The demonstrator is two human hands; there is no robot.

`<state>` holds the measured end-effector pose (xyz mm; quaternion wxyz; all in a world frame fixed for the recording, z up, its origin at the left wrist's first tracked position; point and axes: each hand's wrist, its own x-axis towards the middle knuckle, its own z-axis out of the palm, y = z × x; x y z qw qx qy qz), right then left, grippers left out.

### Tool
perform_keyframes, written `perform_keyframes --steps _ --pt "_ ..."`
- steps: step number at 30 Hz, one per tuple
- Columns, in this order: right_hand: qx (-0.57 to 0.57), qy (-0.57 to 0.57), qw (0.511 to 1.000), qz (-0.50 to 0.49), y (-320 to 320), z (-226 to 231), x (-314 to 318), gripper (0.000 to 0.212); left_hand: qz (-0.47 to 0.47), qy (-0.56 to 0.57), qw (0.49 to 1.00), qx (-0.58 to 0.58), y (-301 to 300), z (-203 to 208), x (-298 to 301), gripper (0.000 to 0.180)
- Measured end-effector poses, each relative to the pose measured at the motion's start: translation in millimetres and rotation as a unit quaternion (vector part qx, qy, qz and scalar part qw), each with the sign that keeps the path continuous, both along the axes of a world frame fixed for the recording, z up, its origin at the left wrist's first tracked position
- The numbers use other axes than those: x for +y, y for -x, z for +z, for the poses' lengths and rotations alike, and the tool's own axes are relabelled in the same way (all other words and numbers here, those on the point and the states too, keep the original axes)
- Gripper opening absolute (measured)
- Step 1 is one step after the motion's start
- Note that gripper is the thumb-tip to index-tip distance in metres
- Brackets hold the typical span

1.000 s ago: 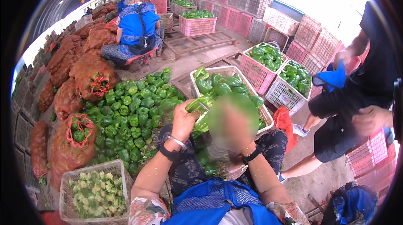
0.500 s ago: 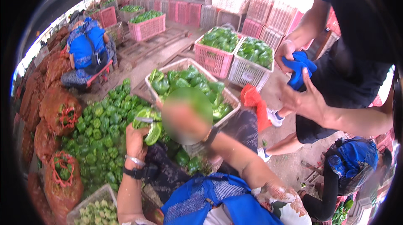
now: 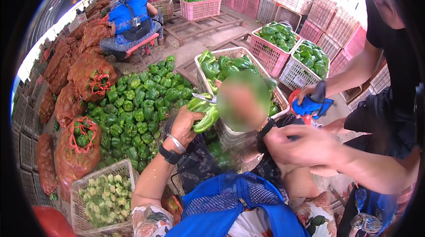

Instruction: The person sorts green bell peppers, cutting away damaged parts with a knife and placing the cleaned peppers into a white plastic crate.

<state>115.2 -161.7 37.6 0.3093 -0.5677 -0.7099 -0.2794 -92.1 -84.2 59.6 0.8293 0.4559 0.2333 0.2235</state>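
Note:
My left hand (image 3: pixel 182 127) is closed around a split green bell pepper (image 3: pixel 207 120), its pale inside showing. A narrow knife blade (image 3: pixel 204 98) lies across the pepper's top and runs back to my right hand (image 3: pixel 242 104). That hand is blurred, so its separate fingers do not show, but it looks closed on the knife. Both hands are above my lap, beside a pale crate (image 3: pixel 231 138) filled with green peppers. From the right, a co-worker's smeared hand (image 3: pixel 287 143) reaches over my right forearm, apparently touching it.
Left lies a pile of green peppers (image 3: pixel 137 108), bordered by orange net sacks (image 3: pixel 82 161). A crate of pale pepper cores (image 3: pixel 104 197) stands near left. The co-worker's other hand holds blue cloth (image 3: pixel 316 107). More pepper crates (image 3: pixel 270 55) stand behind; another person (image 3: pixel 128 18) sits far left.
My view has turned, so the scene sits farther right, except the co-worker. The co-worker's near arm has come across my right forearm. My left hand still holds the pepper.

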Motion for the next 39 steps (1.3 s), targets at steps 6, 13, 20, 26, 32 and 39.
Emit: perform_keyframes --steps 6,13,20,26,32,39 --pt "-0.015 0.071 0.995 -0.074 0.2 2.0 -10.6 0.044 0.002 0.019 0.999 0.028 3.4 0.2 -5.6 0.045" --pt "0.086 0.083 0.985 -0.121 -22.5 -18.5 -9.7 0.057 0.075 -0.010 0.994 -0.073 27.1 13.7 2.5 0.049" --pt "0.140 0.071 0.981 -0.115 -18.7 8.5 -14.2 0.054 0.097 0.028 0.991 -0.083 31.1 -24.9 8.7 0.045" --pt "0.219 0.105 0.963 -0.114 -18.6 32.3 -13.1 0.046 0.109 0.045 0.990 -0.082 25.6 -21.8 -4.4 0.044" --pt "0.417 0.073 0.902 -0.080 -36.0 68.2 -28.7 0.038 0.092 0.036 0.993 -0.071 16.6 -20.0 -15.7 0.044" --pt "0.593 0.027 0.804 -0.040 -46.4 86.0 -49.5 0.030 0.052 0.045 0.994 -0.084 2.9 -11.1 -29.6 0.046"
